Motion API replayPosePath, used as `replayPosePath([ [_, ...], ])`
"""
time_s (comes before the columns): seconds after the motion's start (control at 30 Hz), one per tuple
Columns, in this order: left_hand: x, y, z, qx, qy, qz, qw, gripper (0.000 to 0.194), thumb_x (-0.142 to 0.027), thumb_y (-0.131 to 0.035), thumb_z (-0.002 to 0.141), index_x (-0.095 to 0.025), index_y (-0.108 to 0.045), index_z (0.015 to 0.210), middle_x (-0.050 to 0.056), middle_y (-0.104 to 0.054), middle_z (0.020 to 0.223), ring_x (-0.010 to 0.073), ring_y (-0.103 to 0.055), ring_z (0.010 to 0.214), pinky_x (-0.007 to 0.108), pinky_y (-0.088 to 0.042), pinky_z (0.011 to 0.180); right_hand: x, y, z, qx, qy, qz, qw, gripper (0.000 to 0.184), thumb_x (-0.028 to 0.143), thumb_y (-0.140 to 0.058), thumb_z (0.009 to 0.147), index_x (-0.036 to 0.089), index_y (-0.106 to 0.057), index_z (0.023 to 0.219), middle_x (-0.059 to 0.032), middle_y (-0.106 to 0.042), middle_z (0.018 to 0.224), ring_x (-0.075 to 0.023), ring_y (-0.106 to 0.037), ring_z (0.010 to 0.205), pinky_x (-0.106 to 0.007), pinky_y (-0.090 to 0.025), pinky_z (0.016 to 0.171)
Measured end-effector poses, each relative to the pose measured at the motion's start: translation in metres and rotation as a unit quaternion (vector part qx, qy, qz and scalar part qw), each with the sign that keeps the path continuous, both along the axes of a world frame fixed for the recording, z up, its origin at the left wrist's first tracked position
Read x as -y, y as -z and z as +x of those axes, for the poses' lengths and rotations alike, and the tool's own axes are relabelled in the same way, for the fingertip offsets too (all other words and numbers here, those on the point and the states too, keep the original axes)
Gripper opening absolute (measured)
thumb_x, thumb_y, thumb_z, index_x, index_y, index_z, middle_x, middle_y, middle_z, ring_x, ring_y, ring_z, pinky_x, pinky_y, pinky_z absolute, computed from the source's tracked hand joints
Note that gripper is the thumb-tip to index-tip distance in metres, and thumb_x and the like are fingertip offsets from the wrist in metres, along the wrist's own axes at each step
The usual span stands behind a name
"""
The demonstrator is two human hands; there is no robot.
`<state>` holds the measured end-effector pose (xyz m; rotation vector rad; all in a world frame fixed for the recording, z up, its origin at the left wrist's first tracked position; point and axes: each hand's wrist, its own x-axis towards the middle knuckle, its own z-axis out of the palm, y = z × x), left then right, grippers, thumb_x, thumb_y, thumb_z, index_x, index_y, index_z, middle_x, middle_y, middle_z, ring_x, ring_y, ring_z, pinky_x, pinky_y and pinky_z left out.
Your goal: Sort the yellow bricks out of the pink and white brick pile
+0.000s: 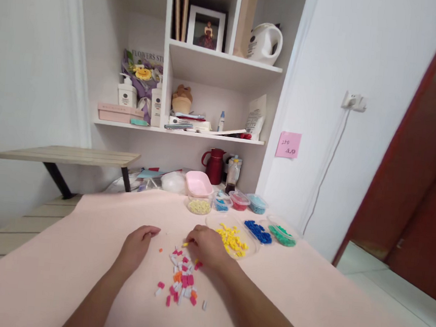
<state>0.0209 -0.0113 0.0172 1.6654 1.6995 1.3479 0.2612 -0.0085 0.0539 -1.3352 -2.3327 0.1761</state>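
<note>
From where I stand, the right hand [206,245] bends over the table [95,254], its fingertips at a small yellow piece [185,244]; I can't tell whether they grip it or only touch it. The left hand [139,244] rests across from it, fingers loosely curled, and I can't make out whether anything is inside. A loose pile of pink, white and orange pieces [184,280] lies between the forearms, on the near side of the hands, with one orange bit [160,250] apart, near the left hand. Just beyond the right hand sits a clear tray [253,252] of yellow pieces [232,240], and beside it are tubs of blue pieces [258,232] and green pieces [282,235]. Behind them stands a pink basin [199,184].
</note>
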Motion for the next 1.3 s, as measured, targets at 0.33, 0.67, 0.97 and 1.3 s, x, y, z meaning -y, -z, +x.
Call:
replayPosePath([
  [0.33, -0.003, -0.002, 0.001, 0.029, -0.005, -0.018, 0.999, 0.03, -0.021, -0.045, 0.07, -0.021, -0.073, 0.081, 0.005, -0.077, 0.092, 0.0228, -0.071, 0.091, 0.039, -0.052, 0.092, -0.02, -0.017, 0.082, -0.094, 0.176, 0.064, 0.978, 0.036, 0.009, -0.051, 0.085, 0.021, -0.064, 0.116, -0.0111, -0.06, 0.122, -0.0202, -0.062, 0.095, -0.032, -0.043, 0.084],
  [0.67, -0.003, -0.003, 0.0, 0.035, 0.002, -0.019, 0.999, 0.029, -0.022, -0.047, 0.069, -0.022, -0.074, 0.08, 0.004, -0.078, 0.088, 0.0222, -0.071, 0.09, 0.037, -0.053, 0.091, 0.0, -0.011, 0.041, -0.054, -0.066, -0.058, 0.995, 0.019, 0.016, -0.062, 0.078, 0.025, -0.076, 0.088, 0.0006, -0.073, 0.087, -0.014, -0.066, 0.078, -0.02, -0.046, 0.07],
  [0.97, -0.001, -0.002, 0.002, 0.053, 0.001, -0.027, 0.998, 0.03, -0.02, -0.045, 0.072, -0.021, -0.074, 0.08, 0.004, -0.077, 0.089, 0.0215, -0.072, 0.089, 0.037, -0.052, 0.09, 0.003, -0.004, 0.035, 0.035, -0.097, -0.104, 0.989, 0.027, 0.014, -0.066, 0.069, 0.03, -0.076, 0.089, 0.0034, -0.074, 0.089, -0.014, -0.065, 0.078, -0.02, -0.042, 0.067],
  [1.3, -0.002, -0.001, 0.001, 0.052, 0.001, -0.034, 0.998, 0.031, -0.02, -0.044, 0.072, -0.02, -0.073, 0.081, 0.004, -0.077, 0.09, 0.0215, -0.071, 0.09, 0.037, -0.051, 0.091, 0.007, -0.002, 0.019, 0.051, -0.079, -0.054, 0.994, 0.015, 0.015, -0.064, 0.07, 0.025, -0.073, 0.077, 0.0011, -0.071, 0.086, -0.0163, -0.062, 0.08, -0.023, -0.035, 0.062],
])
